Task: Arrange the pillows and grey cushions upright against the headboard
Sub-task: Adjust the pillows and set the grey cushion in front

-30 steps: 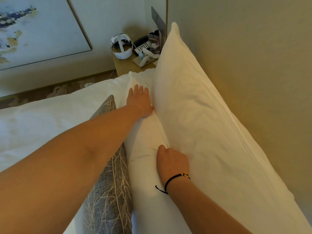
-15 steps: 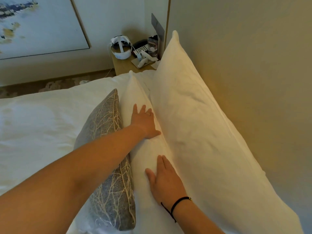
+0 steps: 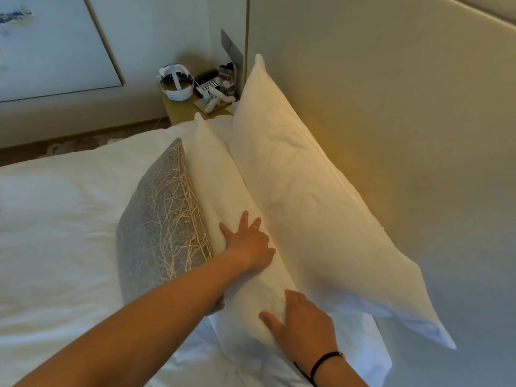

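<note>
A large white pillow (image 3: 301, 196) stands upright against the beige headboard (image 3: 391, 121). In front of it leans a second white pillow (image 3: 220, 180). A grey cushion (image 3: 162, 219) with a pale branch pattern stands against that pillow's front. My left hand (image 3: 248, 241) lies flat with spread fingers on top of the second pillow. My right hand (image 3: 301, 328), with a black band at the wrist, presses flat on the pillow's near end.
White bedding (image 3: 55, 233) covers the mattress to the left. A wooden bedside table (image 3: 184, 110) beyond the pillows carries a white headset, a telephone and small items. A framed picture (image 3: 53, 43) hangs on the far wall.
Both hands have slid toward me along the second pillow. The view has pulled back, so more of the grey cushion and the pillows' near ends shows.
</note>
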`<control>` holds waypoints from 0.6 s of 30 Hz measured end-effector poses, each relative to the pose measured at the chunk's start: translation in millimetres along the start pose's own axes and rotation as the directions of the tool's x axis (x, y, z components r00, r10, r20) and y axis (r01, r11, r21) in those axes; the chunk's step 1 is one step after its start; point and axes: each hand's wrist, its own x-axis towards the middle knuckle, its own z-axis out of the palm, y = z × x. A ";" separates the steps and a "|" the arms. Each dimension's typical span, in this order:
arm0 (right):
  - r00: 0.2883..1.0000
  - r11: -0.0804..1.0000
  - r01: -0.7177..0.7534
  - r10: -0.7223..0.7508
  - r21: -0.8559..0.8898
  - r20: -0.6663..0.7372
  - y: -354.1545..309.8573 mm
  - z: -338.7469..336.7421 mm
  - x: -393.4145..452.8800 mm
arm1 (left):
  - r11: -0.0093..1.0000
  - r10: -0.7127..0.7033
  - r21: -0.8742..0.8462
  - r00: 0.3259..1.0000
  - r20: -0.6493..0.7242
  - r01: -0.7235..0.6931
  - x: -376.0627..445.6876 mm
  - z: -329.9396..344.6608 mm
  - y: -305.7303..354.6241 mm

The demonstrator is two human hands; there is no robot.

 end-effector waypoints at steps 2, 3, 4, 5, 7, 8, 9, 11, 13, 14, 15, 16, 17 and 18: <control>1.000 0.999 -0.022 0.023 -0.046 0.012 9.8 2.8 -14.0 | 0.999 0.041 0.004 0.998 0.048 -0.041 -10.9 7.7 17.2; 0.999 0.997 -0.030 0.031 -0.067 0.014 14.6 3.1 -18.8 | 0.998 0.054 0.007 0.997 0.059 -0.054 -15.3 10.8 23.7; 0.999 0.996 -0.037 0.039 -0.087 0.013 18.7 2.5 -22.1 | 0.998 0.063 0.010 0.996 0.058 -0.064 -19.7 13.4 28.4; 0.999 0.994 -0.037 0.039 -0.100 0.014 22.0 1.3 -24.1 | 0.997 0.070 0.010 0.996 0.046 -0.071 -23.3 15.1 31.0; 0.999 0.995 -0.001 0.005 -0.101 0.042 27.3 -0.6 -26.7 | 0.996 0.087 0.000 0.996 0.006 -0.087 -30.0 18.6 31.3; 0.998 0.996 0.027 -0.021 -0.089 0.063 29.8 -1.8 -27.3 | 0.995 0.101 -0.007 0.995 -0.026 -0.101 -32.1 20.2 29.2; 0.996 0.996 0.049 -0.044 -0.069 0.084 32.7 -3.5 -27.9 | 0.993 0.115 -0.015 0.992 -0.059 -0.116 -33.7 21.6 26.0; 0.990 0.998 0.065 -0.065 -0.001 0.123 40.2 -7.6 -29.6 | 0.989 0.138 -0.043 0.984 -0.109 -0.143 -36.5 23.8 18.2; 0.985 0.996 0.079 -0.085 0.050 0.150 47.0 -11.5 -31.8 | 0.984 0.153 -0.068 0.979 -0.134 -0.163 -39.8 25.4 10.6; 0.983 0.994 0.089 -0.098 0.063 0.158 49.1 -13.0 -32.9 | 0.983 0.160 -0.069 0.977 -0.141 -0.171 -41.7 25.4 7.8; 0.981 0.992 0.100 -0.111 0.075 0.161 50.2 -14.5 -33.9 | 0.982 0.163 -0.070 0.976 -0.145 -0.174 -43.6 25.3 5.7; 0.979 0.991 0.109 -0.122 0.083 0.162 50.9 -15.9 -35.1 | 0.982 0.160 -0.077 0.975 -0.151 -0.173 -45.9 25.0 4.1; 0.978 0.989 0.120 -0.132 0.084 0.159 51.8 -17.1 -36.7 | 0.982 0.156 -0.084 0.975 -0.160 -0.171 -48.3 24.8 2.8; 0.978 0.989 0.127 -0.138 0.082 0.157 53.6 -17.9 -38.5 | 0.982 0.153 -0.087 0.973 -0.173 -0.169 -50.9 24.9 1.6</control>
